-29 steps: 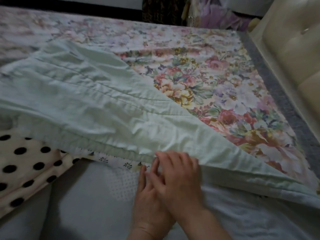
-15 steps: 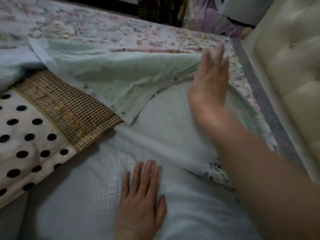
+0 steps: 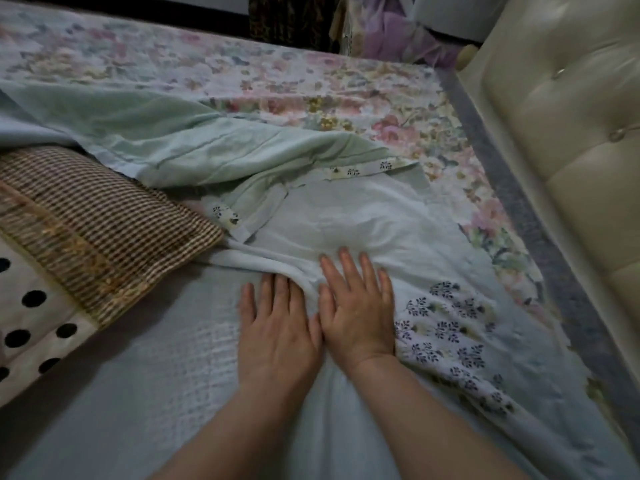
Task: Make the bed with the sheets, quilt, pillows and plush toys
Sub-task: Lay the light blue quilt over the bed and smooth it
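My left hand (image 3: 277, 327) and my right hand (image 3: 356, 306) lie flat side by side on a pale blue sheet (image 3: 353, 216), fingers straight, pressing a ridge of folded cloth. A quilt with a floral top (image 3: 346, 109) and a mint green underside (image 3: 194, 147) lies flung back beyond the hands. Its turned corner shows a white lining with small dark sprigs (image 3: 446, 334). A pillow (image 3: 90, 223) with a brown checked end and black dots on cream sits at the left.
A cream tufted headboard (image 3: 554, 140) runs along the right side, with a grey mattress border (image 3: 519, 209) beneath it. A textured pale blanket (image 3: 166, 368) covers the near bed. Purple bedding (image 3: 405, 36) and dark patterned fabric (image 3: 287, 22) stand beyond the far edge.
My right hand, raised half a second ago as it threw the quilt back, has come down flat beside my left hand. The quilt now lies farther back, baring more sheet and pillow.
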`<state>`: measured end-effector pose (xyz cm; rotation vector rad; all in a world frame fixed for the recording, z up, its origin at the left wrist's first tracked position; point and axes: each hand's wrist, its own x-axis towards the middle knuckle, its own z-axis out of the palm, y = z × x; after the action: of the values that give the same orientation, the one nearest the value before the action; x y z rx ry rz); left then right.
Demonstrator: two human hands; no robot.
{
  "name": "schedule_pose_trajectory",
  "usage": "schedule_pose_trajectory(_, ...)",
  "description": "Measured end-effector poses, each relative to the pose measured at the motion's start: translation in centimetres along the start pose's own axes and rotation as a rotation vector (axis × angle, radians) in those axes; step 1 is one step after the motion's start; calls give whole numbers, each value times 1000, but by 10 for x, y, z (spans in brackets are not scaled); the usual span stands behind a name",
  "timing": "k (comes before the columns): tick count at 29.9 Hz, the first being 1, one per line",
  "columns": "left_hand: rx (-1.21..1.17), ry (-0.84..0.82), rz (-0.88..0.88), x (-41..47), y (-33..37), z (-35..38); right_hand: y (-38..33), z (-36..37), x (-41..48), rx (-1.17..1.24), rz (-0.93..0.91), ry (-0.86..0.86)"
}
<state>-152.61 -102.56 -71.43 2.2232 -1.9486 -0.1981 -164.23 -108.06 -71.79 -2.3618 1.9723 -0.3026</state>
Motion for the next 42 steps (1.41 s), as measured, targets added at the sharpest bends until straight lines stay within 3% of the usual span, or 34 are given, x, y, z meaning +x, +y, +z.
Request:
schedule_pose_trajectory(7,18,58,9,26,9,15,3,-6,47,-33,24,-101)
schedule_pose_trajectory(11,-17,46,36,28,9,10,-2,-38,84,80,259,-148)
schedule_pose_trajectory(13,3,40,30,24,5,11,-1,-45,99,32,237,-178)
schedule_pose_trajectory(17,-18,31,57,28,8,9,26,-66,148,11,162,47)
schedule_pose_trajectory(22,-38,105,55,36,2,7,38,-37,173,42,288,43)
schedule_pose_trajectory(25,-35,150,92,28,7,11,51,-39,167,101,479,93)
schedule_pose_trajectory(27,-34,185,80,29,4,11,35,-48,171,1,424,13)
schedule_pose_trajectory(29,-23,190,75,29,7,11,-2,-64,175,3,154,64)
schedule_pose_trajectory(31,-30,188,63,34,4,10,-55,-70,191,58,-146,-108)
schedule_pose_trajectory(33,-25,193,75,34,4,14,-91,-65,203,21,-223,-420)
schedule_pose_trajectory(34,-33,179,82,34,4,15,-98,-60,211,59,-178,-498)
schedule_pose_trajectory(37,-70,187,86,40,1,12,-95,-59,237,479,140,-574)
schedule_pose_trajectory(38,-67,176,89,36,2,13,-90,-60,237,569,201,-556)
schedule_pose_trajectory(40,-51,158,101,35,0,11,-80,-66,230,609,166,-361)
schedule_pose_trajectory(42,-72,155,89,36,3,11,-55,-64,195,448,55,-144)
